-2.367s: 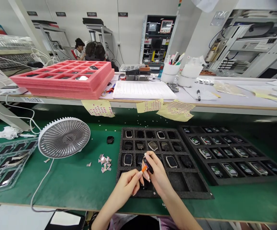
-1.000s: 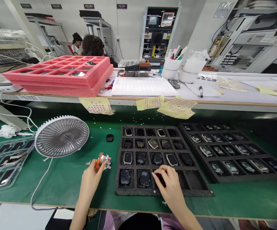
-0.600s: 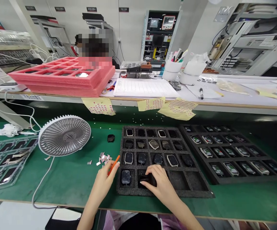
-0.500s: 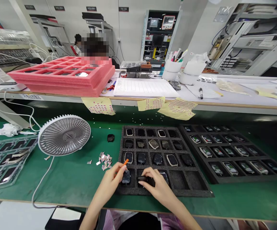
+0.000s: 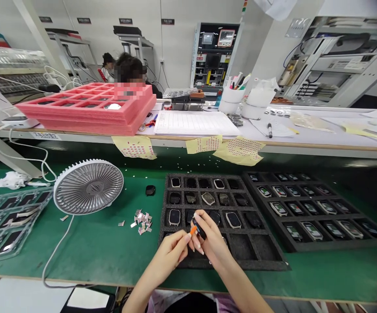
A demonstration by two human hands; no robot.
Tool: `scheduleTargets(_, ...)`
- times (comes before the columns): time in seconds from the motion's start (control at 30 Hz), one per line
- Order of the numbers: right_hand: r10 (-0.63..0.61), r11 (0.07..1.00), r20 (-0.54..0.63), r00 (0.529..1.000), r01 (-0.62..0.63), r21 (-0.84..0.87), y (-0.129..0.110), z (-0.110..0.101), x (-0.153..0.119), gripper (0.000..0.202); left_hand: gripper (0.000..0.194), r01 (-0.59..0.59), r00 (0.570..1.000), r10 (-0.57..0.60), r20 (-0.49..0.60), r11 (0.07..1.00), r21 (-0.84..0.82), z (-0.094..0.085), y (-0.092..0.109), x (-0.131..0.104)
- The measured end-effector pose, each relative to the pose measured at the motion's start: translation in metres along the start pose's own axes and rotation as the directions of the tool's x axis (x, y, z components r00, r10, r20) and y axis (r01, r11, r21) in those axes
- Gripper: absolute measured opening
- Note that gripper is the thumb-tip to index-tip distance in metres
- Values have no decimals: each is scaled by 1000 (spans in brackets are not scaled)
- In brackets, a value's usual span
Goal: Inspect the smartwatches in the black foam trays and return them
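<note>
My left hand (image 5: 172, 252) pinches a small orange tool (image 5: 193, 230), its tip at the side of a black watch body (image 5: 200, 229). My right hand (image 5: 215, 238) grips that watch body, tilted on edge above the black foam tray (image 5: 256, 264). Fingers cover much of both items, so I cannot tell whether the tip enters the case. Several square-faced watches, among them a silver-rimmed one (image 5: 233, 220), lie in the tray's compartments under and beyond my hands.
A second foam tray (image 5: 305, 247) of watches lies to the right. On the left are a round fan (image 5: 92, 186), small metallic pieces (image 5: 142, 221), a lone watch body (image 5: 150, 190) and a clear plastic tray (image 5: 22, 239). A shelf holds pink foam trays (image 5: 87, 121); people sit beyond.
My right hand has raised the watch body from near the tray's front row and tipped it up. The left hand has moved right, bringing the orange tool to it.
</note>
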State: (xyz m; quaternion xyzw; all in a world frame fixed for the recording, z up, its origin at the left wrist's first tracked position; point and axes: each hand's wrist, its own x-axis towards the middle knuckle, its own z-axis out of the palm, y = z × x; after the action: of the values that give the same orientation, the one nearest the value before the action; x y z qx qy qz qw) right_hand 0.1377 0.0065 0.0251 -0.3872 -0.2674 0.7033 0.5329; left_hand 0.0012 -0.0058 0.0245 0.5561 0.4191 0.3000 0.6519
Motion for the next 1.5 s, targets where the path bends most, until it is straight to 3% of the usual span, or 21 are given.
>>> scheduleTargets(0.27,-63,996,18,998,64,-57,2,-1,0,33,47,-24,999,24,24,999,22,-4,-4,0)
scheduleTargets(0.47,78,966,143,987,-110,232,6,2,2,40,49,-5,1000,6,30,1000,-26,-1,-4,1)
scheduleTargets(0.63,132,944,163,978,-175,279,5,0,5,37,52,28,1000,-27,17,997,-68,1,-4,1)
scheduleTargets(0.8,44,985,17,999,-46,166,10,0,2,29,47,-59,995,50,-90,993,-101,3,-4,6)
scheduleTargets(1.0,-106,981,-46,993,96,-170,22,-8,-5,29,38,-114,978,113,-176,993,4,5,-8,7)
scheduleTargets(1.07,-228,920,-81,970,187,-344,22,-18,-7,26,38,-99,959,117,-258,992,82,-6,-12,4)
scheduleTargets(1.13,-343,794,-79,936,243,-558,23,-30,-9,25,39,-64,915,139,-379,977,204,-25,-17,-2)
scheduleTargets(1.23,-368,539,61,928,266,-799,27,-44,-13,22,34,125,814,191,-549,865,487,-58,-22,-11)
scheduleTargets(1.37,-353,298,240,904,352,-887,37,-52,-18,15,25,361,769,171,-616,680,639,-82,-29,-19)
scheduleTargets(1.5,-457,92,319,830,401,-911,36,-42,-20,14,26,455,728,160,-666,615,645,-86,-33,-21)
